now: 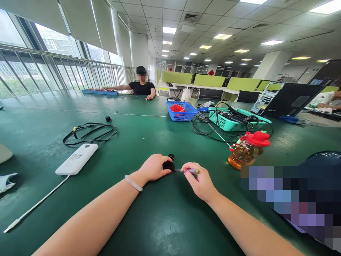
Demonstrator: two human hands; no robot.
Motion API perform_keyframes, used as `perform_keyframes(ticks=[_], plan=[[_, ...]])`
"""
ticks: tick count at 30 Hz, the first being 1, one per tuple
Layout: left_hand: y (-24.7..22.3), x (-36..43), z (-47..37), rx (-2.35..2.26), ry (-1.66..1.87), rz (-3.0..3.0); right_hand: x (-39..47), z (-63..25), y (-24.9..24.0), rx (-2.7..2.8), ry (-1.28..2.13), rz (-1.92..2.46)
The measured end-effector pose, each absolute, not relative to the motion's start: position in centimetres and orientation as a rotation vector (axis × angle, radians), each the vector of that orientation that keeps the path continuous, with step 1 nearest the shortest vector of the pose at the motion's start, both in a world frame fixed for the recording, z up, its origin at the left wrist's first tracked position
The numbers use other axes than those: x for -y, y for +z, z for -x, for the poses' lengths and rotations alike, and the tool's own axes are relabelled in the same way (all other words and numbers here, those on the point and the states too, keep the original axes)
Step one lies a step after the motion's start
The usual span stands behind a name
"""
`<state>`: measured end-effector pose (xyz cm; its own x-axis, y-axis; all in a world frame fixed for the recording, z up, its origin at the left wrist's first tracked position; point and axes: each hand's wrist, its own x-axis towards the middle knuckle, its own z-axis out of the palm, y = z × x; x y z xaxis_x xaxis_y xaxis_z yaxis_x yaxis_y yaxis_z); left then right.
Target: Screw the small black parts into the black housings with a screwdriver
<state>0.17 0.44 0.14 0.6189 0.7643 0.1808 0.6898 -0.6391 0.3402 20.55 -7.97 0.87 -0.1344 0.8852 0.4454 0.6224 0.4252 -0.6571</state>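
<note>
While a small blocky black piece [167, 165] is clamped by the left hand [153, 167] at the glossy green surface [149, 137] and a slim purple-handled tool [194, 171] by the grip of the right hand [200, 183], its shaft at the piece's edge, the work is judged begun but unfinished.

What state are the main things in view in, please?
Black part: held, left grip
Slim tool: held, right grip
Bottle: lid on
White device: cable attached
Black cable: loosely looped
Blue basket: red tray inside
Green basket: heaped with cables
Ceiling lights: lit
Window blinds: partly lowered
</note>
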Motion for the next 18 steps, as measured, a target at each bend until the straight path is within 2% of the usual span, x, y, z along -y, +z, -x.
perform_keyframes(ticks=[18], plan=[[0.38, -0.31, -0.19, -1.166, 0.407, -2.594, 7.92, -20.61, 0.79, 1.8, 0.344, 1.234]])
